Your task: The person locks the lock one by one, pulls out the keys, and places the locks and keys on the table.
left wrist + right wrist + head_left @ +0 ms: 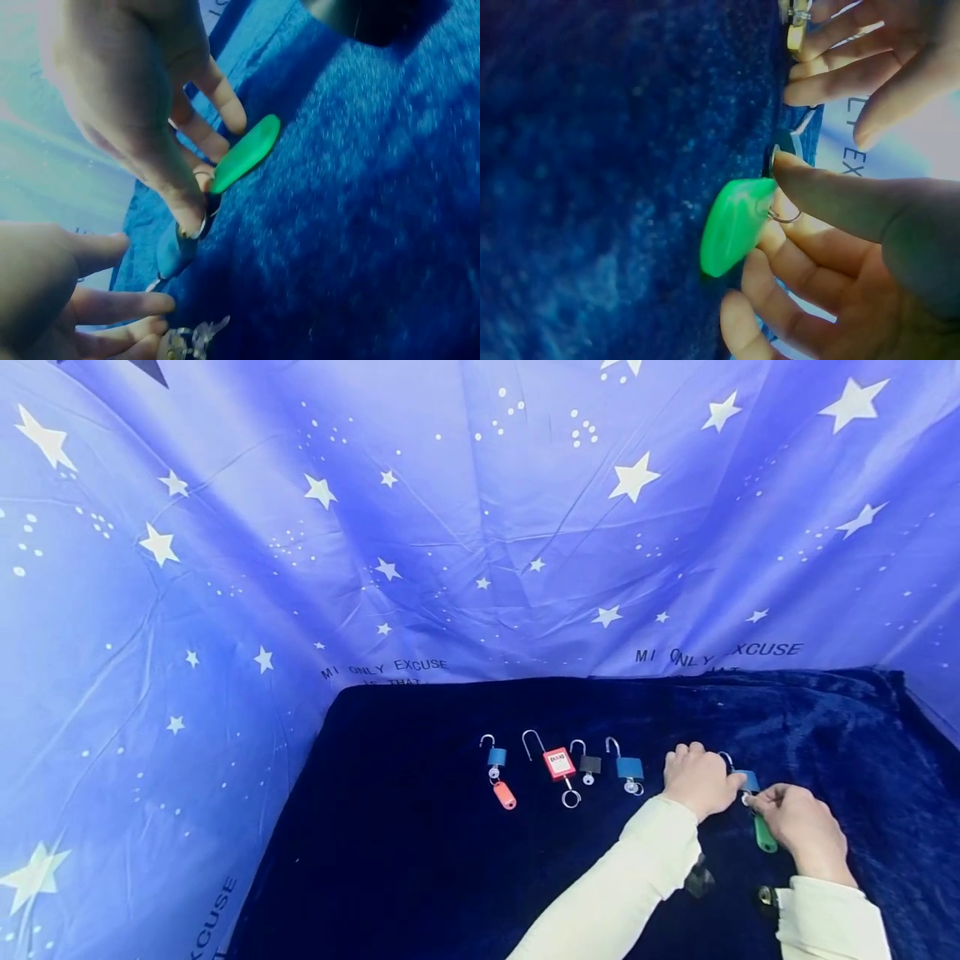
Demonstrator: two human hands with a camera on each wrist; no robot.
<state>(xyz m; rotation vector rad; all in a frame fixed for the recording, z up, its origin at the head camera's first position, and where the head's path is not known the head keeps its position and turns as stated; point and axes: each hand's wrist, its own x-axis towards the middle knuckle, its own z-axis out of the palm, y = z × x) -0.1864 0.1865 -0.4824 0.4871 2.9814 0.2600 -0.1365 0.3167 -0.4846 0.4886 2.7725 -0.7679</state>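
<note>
At the right end of a row of padlocks lies a blue padlock [746, 781], its shackle swung up. My right hand [806, 827] pinches the key [196, 227] at the padlock's base between thumb and fingers. From the key's ring hangs a green tag [735, 225], lying against the dark cloth. My left hand [701, 783] is just left of this padlock, thumb apart from its extended fingers. Beside those fingertips is a clear and gold-coloured object [180, 341], probably another lock, mostly hidden in the head view.
Leftward lie a blue padlock [630, 768], a dark grey padlock [590, 765], a red padlock [558, 763] and a small blue padlock [497, 757] with an orange tag [505, 795]. All have raised shackles. Dark blue plush cloth [420, 877] covers the table; a starry curtain [480, 527] stands behind.
</note>
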